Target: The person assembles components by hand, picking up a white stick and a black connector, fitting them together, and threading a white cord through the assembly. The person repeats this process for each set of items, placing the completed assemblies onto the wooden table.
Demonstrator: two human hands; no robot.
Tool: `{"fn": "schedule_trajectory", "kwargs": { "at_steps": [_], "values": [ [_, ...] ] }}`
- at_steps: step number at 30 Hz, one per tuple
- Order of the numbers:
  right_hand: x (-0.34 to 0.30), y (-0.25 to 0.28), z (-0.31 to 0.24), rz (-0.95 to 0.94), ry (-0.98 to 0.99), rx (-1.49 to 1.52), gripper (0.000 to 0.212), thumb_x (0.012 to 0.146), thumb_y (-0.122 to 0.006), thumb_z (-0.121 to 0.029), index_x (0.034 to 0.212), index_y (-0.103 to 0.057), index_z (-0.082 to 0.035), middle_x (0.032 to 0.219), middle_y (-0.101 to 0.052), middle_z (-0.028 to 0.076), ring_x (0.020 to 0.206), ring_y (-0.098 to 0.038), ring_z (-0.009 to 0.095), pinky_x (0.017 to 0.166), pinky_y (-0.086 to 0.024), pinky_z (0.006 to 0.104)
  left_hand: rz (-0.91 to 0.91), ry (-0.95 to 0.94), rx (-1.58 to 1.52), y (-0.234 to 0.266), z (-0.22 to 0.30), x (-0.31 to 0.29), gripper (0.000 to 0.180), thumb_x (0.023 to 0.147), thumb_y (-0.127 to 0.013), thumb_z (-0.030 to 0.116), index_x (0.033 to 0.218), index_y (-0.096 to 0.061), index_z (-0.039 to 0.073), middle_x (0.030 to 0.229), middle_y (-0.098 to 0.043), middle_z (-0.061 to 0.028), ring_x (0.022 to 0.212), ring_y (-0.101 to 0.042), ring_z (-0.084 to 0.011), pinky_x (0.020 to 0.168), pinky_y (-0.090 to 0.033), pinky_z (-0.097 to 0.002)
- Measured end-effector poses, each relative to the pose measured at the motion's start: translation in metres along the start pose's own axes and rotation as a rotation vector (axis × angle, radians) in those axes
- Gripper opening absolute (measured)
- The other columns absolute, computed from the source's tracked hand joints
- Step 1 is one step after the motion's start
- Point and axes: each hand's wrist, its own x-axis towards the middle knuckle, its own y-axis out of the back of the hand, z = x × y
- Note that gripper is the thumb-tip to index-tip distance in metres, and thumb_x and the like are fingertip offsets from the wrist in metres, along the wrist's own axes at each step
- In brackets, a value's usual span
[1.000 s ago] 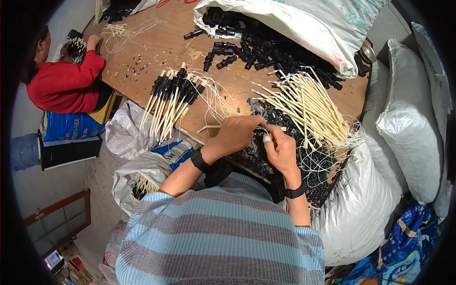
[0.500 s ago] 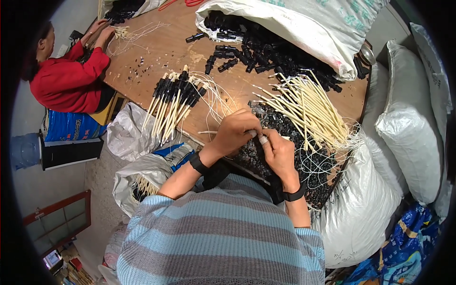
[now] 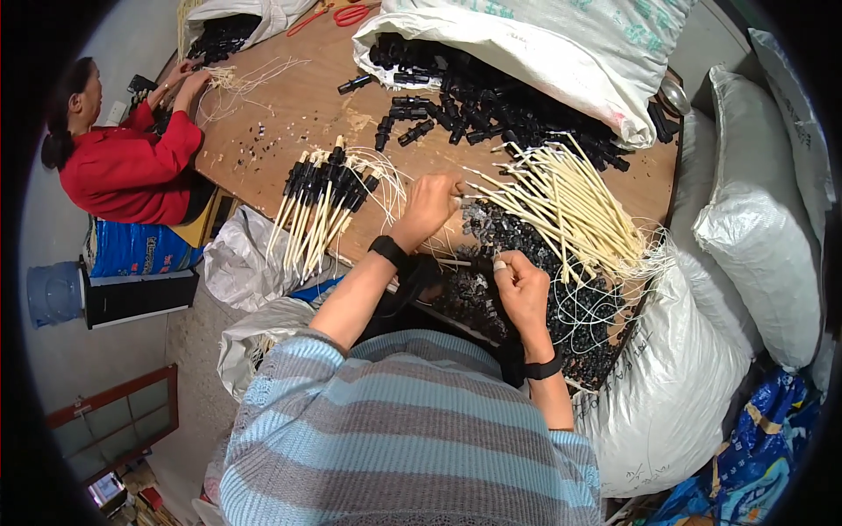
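Note:
My left hand point(image 3: 430, 208) is closed in a pinch beside the tips of a bundle of thin cream rods point(image 3: 570, 206). What its fingertips hold, if anything, is too small to make out. My right hand point(image 3: 524, 287), with pale tape on a finger, pinches a small dark connector point(image 3: 481, 263), from which a short pale rod sticks out to the left. Beneath both hands lies a heap of small black bits point(image 3: 491, 223). To the left, a group of cream rods with black connectors point(image 3: 329, 180) rests on the table edge, with thin white cords beside it.
A white woven sack point(image 3: 544, 53) spills black connectors point(image 3: 465, 105) across the far table. Full white sacks point(image 3: 754, 219) stand along the right edge. Red-handled scissors point(image 3: 351, 14) lie at the back. A co-worker in a red top point(image 3: 132, 171) works at the far left.
My hands, together before, have come apart. The left has moved up toward the cream rods' tips; the right has shifted slightly right and down. The view has shifted a little.

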Motion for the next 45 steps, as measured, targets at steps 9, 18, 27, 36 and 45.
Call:
{"fn": "schedule_trajectory", "kwargs": {
  "at_steps": [9,18,27,36,45],
  "values": [
    [0.001,0.007,0.012,0.013,-0.134,0.101,0.009,0.086,-0.062,-0.009,0.087,-0.066,-0.001,0.054,-0.044,-0.002,0.051,-0.037,0.005,0.047,-0.031,0.0248,-0.03,-0.089,-0.031,0.005,0.009,-0.004,0.036,0.068,-0.061,-0.004,0.103,-0.064,0.005,0.09,-0.063,-0.0164,0.079,-0.064,-0.0329,0.067,-0.049,-0.0398],
    [0.003,0.006,0.021,0.045,-0.186,0.165,0.011,0.086,-0.063,-0.011,0.086,-0.066,-0.001,0.051,-0.045,0.0,0.049,-0.039,0.005,0.048,-0.034,0.0258,-0.102,-0.205,-0.15,-0.001,-0.006,0.002,0.036,0.072,-0.059,-0.003,0.107,-0.064,0.003,0.09,-0.064,-0.0138,0.078,-0.062,-0.029,0.07,-0.05,-0.037],
    [0.011,-0.009,0.004,0.144,-0.025,-0.027,0.007,0.084,-0.062,-0.01,0.087,-0.068,-0.008,0.057,-0.054,0.013,0.047,-0.052,0.023,0.049,-0.042,0.0341,0.066,-0.443,-0.337,0.0,0.079,-0.044,0.023,0.068,-0.059,-0.009,0.085,-0.067,0.005,0.074,-0.063,-0.0039,0.068,-0.057,-0.0164,0.06,-0.045,-0.0263],
    [0.004,-0.013,-0.007,0.312,0.359,-0.379,0.01,0.083,-0.067,-0.009,0.092,-0.067,-0.008,0.069,-0.062,0.012,0.053,-0.06,0.027,0.049,-0.045,0.0338,-0.062,0.288,-0.824,0.013,0.085,-0.052,0.016,0.068,-0.063,-0.005,0.081,-0.067,0.003,0.07,-0.061,-0.0042,0.066,-0.059,-0.0145,0.059,-0.048,-0.0264],
    [-0.001,-0.004,-0.011,0.192,0.299,-0.072,0.013,0.083,-0.069,-0.006,0.096,-0.067,-0.006,0.064,-0.057,0.002,0.051,-0.052,0.012,0.049,-0.039,0.0255,-0.015,0.044,-0.417,0.019,0.063,-0.047,0.015,0.068,-0.063,-0.008,0.081,-0.067,0.0,0.082,-0.063,-0.0036,0.072,-0.059,-0.0099,0.065,-0.046,-0.0218]
  ]
}}
